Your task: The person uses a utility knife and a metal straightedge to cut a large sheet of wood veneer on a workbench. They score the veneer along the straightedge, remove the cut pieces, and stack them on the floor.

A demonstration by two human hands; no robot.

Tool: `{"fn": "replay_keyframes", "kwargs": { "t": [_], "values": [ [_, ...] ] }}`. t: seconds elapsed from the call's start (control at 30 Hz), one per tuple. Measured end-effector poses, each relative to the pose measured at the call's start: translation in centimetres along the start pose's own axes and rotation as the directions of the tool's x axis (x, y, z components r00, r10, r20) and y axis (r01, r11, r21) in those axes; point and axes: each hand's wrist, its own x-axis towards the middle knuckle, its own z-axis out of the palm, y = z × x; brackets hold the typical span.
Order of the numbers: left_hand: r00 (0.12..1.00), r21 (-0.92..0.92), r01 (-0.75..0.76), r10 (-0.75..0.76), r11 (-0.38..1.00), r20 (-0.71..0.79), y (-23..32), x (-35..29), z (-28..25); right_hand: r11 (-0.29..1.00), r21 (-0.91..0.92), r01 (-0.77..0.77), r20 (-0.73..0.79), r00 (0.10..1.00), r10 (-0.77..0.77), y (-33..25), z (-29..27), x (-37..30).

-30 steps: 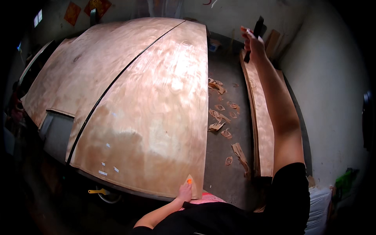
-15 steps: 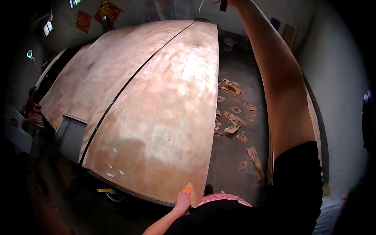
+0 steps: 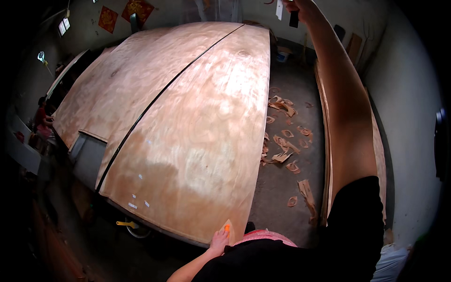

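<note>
My left hand is at the near right corner of a large wood veneer sheet. Its fingers close around a small orange tool, whose exact kind is hard to see. Under that tool lies a pointed, pale piece of veneer. My right arm reaches high across the right side, and my right hand is cut by the upper edge. Its fingers are closed on a tool with a black part; a flat white piece shows beside it.
A black strip crosses the sheet. Curled veneer scraps litter the floor at right, beside stacked sheets. A yellow-handled tool rests on a round container below the near edge. Another person is at the far left.
My right hand has come slightly lower into view, with more of the black part and the flat white piece showing. The view has shifted a little; my left hand stays at the corner.
</note>
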Motion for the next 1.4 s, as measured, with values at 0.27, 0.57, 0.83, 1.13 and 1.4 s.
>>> {"fn": "replay_keyframes", "kwargs": {
  "t": [0.27,0.57,0.83,1.13,1.4],
  "values": [
    [0.998,0.026,-0.052,0.051,0.998,0.042,-0.3,0.6,-0.4,0.931,0.301,-0.204,0.053,0.979,0.197,2.2,-3.2,2.6],
    [0.985,0.046,-0.059,0.05,0.997,0.163,-0.2,0.8,0.1,0.949,0.185,-0.254,0.091,0.966,0.241,3.6,-5.6,3.2],
    [1.0,0.122,-0.02,0.02,0.992,-0.003,-0.2,0.3,1.6,0.9,-0.328,-0.286,0.037,0.948,0.315,7.2,-3.5,-5.2],
    [0.998,0.14,-0.042,0.048,0.989,-0.043,-0.3,0.4,2.2,0.63,-0.536,-0.562,-0.002,0.747,0.664,8.5,-4.4,-5.7],
    [0.999,0.108,-0.022,0.018,0.994,0.045,0.0,0.5,2.6,0.259,-0.634,-0.728,-0.286,0.533,0.797,10.9,-6.9,-3.8]
  ]
}}
